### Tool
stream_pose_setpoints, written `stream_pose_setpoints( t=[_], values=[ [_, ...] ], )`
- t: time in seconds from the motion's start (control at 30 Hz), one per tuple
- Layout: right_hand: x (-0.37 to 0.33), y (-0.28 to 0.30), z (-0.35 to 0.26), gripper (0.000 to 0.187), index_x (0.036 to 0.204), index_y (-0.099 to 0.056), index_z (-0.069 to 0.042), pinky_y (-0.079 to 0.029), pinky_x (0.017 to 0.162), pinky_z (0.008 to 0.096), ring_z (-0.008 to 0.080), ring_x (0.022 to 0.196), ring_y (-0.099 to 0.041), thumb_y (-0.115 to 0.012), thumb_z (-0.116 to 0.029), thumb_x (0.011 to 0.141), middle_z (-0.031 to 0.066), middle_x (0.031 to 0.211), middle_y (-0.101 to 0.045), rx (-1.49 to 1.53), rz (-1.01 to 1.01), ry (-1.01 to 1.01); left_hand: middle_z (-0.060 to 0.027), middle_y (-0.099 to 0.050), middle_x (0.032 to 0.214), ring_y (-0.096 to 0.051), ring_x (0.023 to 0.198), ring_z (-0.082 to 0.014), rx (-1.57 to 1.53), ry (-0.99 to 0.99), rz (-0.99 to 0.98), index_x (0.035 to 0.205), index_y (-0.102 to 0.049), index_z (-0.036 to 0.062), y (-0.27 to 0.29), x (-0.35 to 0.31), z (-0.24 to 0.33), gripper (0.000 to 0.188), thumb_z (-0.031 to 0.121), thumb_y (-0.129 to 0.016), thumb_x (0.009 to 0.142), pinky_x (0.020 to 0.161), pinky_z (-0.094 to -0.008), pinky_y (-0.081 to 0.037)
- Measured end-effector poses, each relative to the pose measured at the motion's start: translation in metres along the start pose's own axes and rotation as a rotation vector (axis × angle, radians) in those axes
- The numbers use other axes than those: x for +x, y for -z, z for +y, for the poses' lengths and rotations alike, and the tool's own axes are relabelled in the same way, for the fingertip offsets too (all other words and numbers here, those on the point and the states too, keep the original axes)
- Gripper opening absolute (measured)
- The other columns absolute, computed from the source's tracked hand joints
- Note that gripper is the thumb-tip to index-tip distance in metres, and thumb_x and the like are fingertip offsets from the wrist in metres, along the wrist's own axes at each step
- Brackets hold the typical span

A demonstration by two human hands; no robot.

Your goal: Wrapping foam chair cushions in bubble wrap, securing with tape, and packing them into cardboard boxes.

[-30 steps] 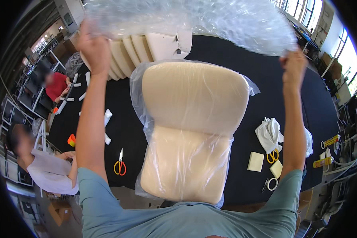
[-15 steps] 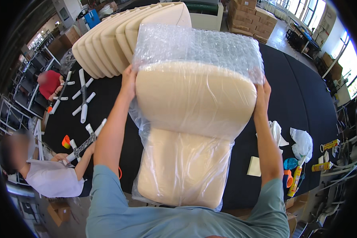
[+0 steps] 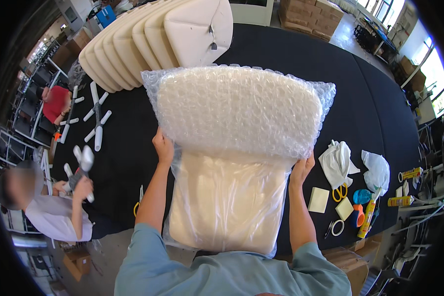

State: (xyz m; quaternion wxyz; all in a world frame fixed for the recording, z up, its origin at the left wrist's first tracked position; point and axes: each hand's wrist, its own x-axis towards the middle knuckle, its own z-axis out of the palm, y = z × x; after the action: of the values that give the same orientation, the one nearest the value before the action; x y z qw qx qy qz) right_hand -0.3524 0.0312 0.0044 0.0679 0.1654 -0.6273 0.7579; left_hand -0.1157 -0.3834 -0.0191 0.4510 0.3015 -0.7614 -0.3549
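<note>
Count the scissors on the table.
2: yellow-handled scissors at right, against the crumpled white cloth; second scissors at left, partly hidden by the left forearm. More may be covered.

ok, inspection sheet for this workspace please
Surface: black-covered table
Work items: beige cushion in clear film, upper part under bubble wrap
Clutter: yellow-handled scissors, white cloth, tape roll, right of the cushion
Hands: left hand and right hand grip the bubble wrap's lower corners
Cables: pale lines at far right; cords or tubing, cannot tell
Surroundings: co-worker in red, co-worker in white at left; stacked cartons beyond
</note>
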Motion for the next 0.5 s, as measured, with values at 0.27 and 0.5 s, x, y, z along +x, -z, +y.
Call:
stream_pose_setpoints(
  t=[0.27,0.5],
  values=[
    [-0.009,0.057,-0.021,0.043,0.140,-0.055,0.000,-0.036,0.111,0.0357,0.0227,0.132,-0.052,-0.051,-0.018,0.101,0.0133,0.139,-0.060,-0.288,-0.209,0.050,-0.0238,-0.056,0.140,-0.054,0.132,-0.0361,0.461,-0.248,-0.548,0.133,-0.057,-0.0025,0.073,0.026,0.014,0.051,0.006,-0.061,0.083,0.109,-0.0406,-0.044],
    [0.082,0.009,-0.119,0.107,0.157,-0.029,-0.005,-0.030,0.120,0.0428,0.0304,0.148,-0.034,-0.088,-0.028,0.070,0.0173,0.159,-0.036,-0.303,-0.122,0.417,-0.0154,-0.038,0.156,-0.039,0.144,-0.0286,-0.490,0.074,-0.543,0.155,-0.026,-0.0011,0.048,0.101,0.081,0.105,0.061,-0.073,0.084,0.120,-0.0445,-0.029]
  ],
)
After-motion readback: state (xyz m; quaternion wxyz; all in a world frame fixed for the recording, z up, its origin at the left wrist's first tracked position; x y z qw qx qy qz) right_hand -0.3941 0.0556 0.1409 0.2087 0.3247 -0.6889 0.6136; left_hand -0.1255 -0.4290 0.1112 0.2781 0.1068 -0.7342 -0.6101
